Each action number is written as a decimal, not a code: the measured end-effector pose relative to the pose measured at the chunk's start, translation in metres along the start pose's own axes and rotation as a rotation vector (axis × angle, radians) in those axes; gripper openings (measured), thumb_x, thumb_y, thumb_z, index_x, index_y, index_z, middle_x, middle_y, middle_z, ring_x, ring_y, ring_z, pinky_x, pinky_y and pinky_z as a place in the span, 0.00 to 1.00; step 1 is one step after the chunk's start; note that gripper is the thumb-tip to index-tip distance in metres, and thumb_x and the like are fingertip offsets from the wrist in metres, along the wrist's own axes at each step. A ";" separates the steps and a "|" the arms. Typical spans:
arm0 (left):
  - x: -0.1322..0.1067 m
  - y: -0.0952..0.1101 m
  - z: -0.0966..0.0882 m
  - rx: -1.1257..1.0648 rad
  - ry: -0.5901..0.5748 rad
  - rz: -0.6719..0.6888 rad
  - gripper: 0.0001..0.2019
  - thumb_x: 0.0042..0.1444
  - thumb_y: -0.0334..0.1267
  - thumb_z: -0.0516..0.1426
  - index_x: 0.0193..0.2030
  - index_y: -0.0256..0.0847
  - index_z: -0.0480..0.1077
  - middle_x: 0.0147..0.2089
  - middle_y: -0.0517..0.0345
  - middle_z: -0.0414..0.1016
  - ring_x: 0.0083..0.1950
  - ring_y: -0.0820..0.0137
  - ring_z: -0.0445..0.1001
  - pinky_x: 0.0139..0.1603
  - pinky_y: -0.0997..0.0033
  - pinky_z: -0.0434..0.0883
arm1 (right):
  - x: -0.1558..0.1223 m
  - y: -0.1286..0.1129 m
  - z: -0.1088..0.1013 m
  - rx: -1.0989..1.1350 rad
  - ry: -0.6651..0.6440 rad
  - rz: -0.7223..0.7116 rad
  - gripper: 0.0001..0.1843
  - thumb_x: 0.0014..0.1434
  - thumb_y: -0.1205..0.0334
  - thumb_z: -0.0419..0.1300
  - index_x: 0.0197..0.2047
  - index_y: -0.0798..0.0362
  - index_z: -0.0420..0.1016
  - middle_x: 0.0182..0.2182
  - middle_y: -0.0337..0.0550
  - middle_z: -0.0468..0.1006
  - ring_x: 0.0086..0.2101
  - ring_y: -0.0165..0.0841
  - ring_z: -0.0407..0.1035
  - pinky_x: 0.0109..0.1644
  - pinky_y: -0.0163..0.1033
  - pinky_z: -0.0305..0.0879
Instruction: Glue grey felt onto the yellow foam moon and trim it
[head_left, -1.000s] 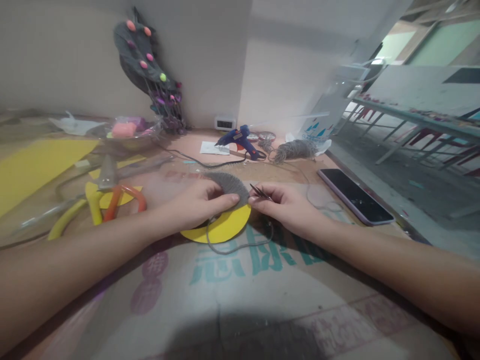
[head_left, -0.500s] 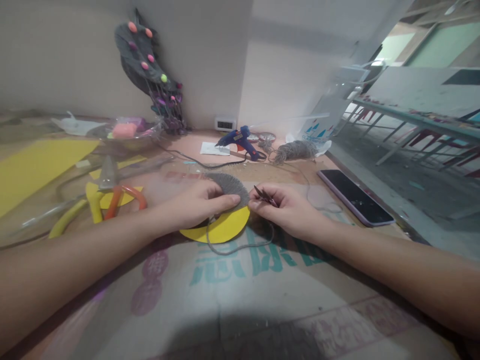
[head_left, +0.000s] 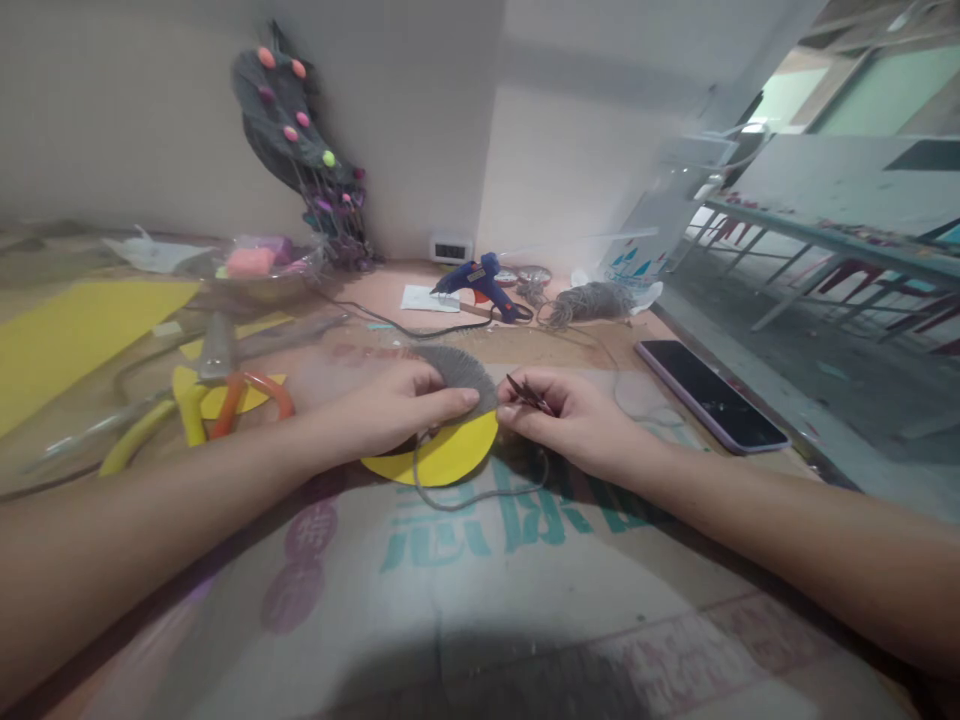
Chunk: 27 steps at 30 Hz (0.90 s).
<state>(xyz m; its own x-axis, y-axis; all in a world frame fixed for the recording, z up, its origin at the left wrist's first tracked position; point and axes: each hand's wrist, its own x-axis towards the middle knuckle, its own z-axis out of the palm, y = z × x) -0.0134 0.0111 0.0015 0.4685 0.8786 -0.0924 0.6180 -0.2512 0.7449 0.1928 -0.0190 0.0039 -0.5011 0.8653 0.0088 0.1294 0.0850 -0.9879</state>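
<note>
My left hand [head_left: 397, 405] is closed, its thumb pressing on a yellow crescent-shaped card [head_left: 450, 455]. Grey yarn [head_left: 459, 372] is wound closely round the far part of this card; the near part shows bare yellow. At the card's right edge, the fingertips of my right hand [head_left: 574, 412] are pinched together. Small dark-bladed scissors [head_left: 525, 393] stick out from that hand, their points towards the upper left. A loose grey yarn strand [head_left: 480, 497] loops below the card and up towards my right hand. What my right fingertips pinch is too small to tell.
A blue glue gun [head_left: 484, 285] with its cord lies behind, beside a grey yarn bundle [head_left: 592, 303]. A phone [head_left: 709, 395] is at the right. Orange-handled scissors [head_left: 255, 395] and yellow sheet [head_left: 82, 335] lie left. A decorated grey crescent [head_left: 281, 115] leans on the wall.
Almost nothing differs. Both hands keep their places, with the card and the scissors shifted very slightly.
</note>
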 end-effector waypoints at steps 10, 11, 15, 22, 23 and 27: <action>0.000 0.001 0.002 -0.021 0.017 0.087 0.22 0.55 0.54 0.53 0.19 0.39 0.61 0.17 0.66 0.56 0.18 0.78 0.53 0.16 0.77 0.47 | 0.002 0.000 0.000 0.071 0.046 0.046 0.09 0.53 0.59 0.62 0.30 0.56 0.69 0.22 0.34 0.68 0.23 0.24 0.61 0.28 0.32 0.57; 0.000 0.001 0.002 -0.008 0.020 0.092 0.22 0.55 0.54 0.53 0.19 0.39 0.61 0.17 0.65 0.57 0.18 0.78 0.53 0.17 0.77 0.48 | 0.002 -0.001 0.001 0.055 0.062 0.060 0.09 0.52 0.60 0.63 0.29 0.56 0.69 0.21 0.34 0.67 0.23 0.24 0.60 0.28 0.32 0.57; 0.000 0.001 0.003 -0.022 0.004 0.085 0.21 0.55 0.54 0.52 0.22 0.38 0.64 0.20 0.63 0.62 0.20 0.77 0.58 0.18 0.77 0.52 | 0.002 -0.003 0.001 0.022 0.070 0.042 0.07 0.54 0.61 0.60 0.30 0.56 0.70 0.21 0.33 0.67 0.23 0.23 0.59 0.28 0.31 0.56; -0.001 0.002 0.003 0.017 0.026 0.135 0.21 0.56 0.53 0.52 0.23 0.38 0.66 0.20 0.64 0.61 0.20 0.77 0.57 0.18 0.77 0.52 | 0.003 -0.001 0.001 0.001 0.061 0.056 0.10 0.53 0.58 0.62 0.30 0.56 0.68 0.22 0.34 0.68 0.24 0.24 0.61 0.29 0.32 0.58; 0.000 0.002 0.003 0.033 0.033 0.137 0.21 0.56 0.53 0.52 0.22 0.38 0.65 0.20 0.64 0.61 0.21 0.77 0.58 0.18 0.77 0.52 | 0.003 0.000 0.001 -0.022 0.060 0.052 0.11 0.52 0.57 0.62 0.29 0.56 0.68 0.22 0.34 0.68 0.24 0.24 0.61 0.29 0.32 0.57; -0.002 0.005 0.003 0.027 0.022 0.164 0.19 0.56 0.51 0.53 0.24 0.37 0.67 0.22 0.63 0.65 0.23 0.76 0.61 0.20 0.78 0.55 | 0.003 0.004 -0.001 -0.154 0.067 0.034 0.12 0.54 0.55 0.61 0.29 0.56 0.69 0.22 0.34 0.64 0.24 0.24 0.57 0.28 0.32 0.53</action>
<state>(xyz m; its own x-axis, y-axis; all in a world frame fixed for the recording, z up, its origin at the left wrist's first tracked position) -0.0094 0.0074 0.0031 0.5510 0.8334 0.0435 0.5510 -0.4025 0.7310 0.1922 -0.0155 -0.0001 -0.4369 0.8994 -0.0093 0.2779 0.1252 -0.9524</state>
